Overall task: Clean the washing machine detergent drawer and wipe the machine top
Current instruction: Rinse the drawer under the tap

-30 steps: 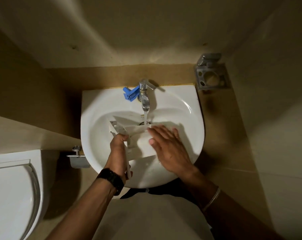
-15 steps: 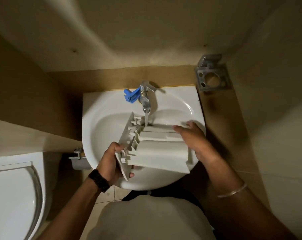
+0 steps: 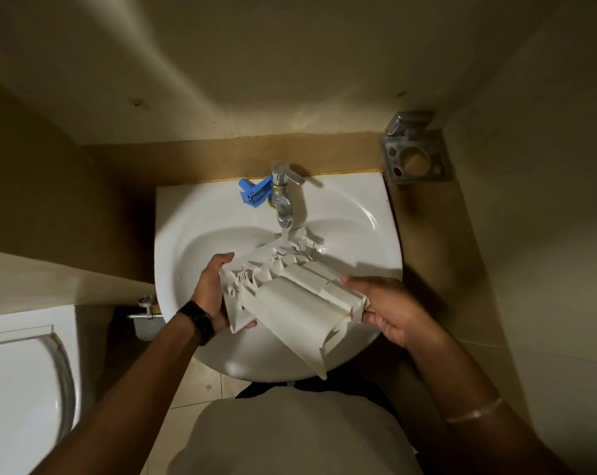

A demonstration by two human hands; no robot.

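Note:
The white plastic detergent drawer is held tilted over the white sink, underside up, its front panel toward the left. My left hand grips the front panel end; a black watch is on that wrist. My right hand holds the drawer's rear right end. The chrome tap runs a thin stream of water onto the drawer's far corner.
A blue plastic part lies on the sink's back rim left of the tap. A metal holder is fixed to the wall at the right. A white toilet stands at the lower left. Walls close in on both sides.
The drawer has been lifted out of the basin and turned over, then rotated so its rear end swings toward me. My right hand moved from the drawer's top to its right end.

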